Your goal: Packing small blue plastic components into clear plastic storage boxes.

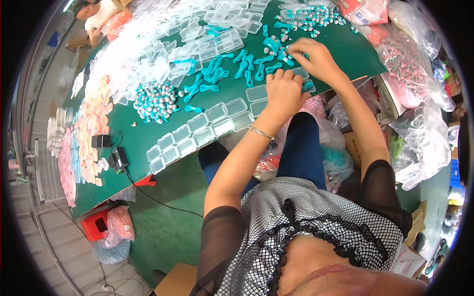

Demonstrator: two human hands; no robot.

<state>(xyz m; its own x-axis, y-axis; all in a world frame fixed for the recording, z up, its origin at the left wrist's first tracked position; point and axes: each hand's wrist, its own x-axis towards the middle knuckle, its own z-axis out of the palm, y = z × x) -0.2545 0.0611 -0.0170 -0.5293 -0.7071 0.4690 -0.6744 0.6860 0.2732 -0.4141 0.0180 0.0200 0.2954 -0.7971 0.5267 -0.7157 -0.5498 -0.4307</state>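
My left hand [285, 93] rests knuckles-up near the front edge of the green table [148, 135], fingers curled over a small clear plastic box [303, 79]; a thin bangle circles its wrist. My right hand [312, 56] is a little farther back, fingers pinched on small teal coiled cords [284, 53]. More teal cords [212, 74] lie scattered to the left of both hands. A double row of empty clear plastic boxes [197, 133] runs along the table's front edge toward my left hand.
A pile of silver-and-teal small parts [157, 102] lies left of centre, another [311, 17] at the back. Heaps of clear boxes [163, 44] cover the far table. Pink packets [91, 128] line the left end. Plastic bags [419, 84] crowd the right. Another person [96, 15] sits far left.
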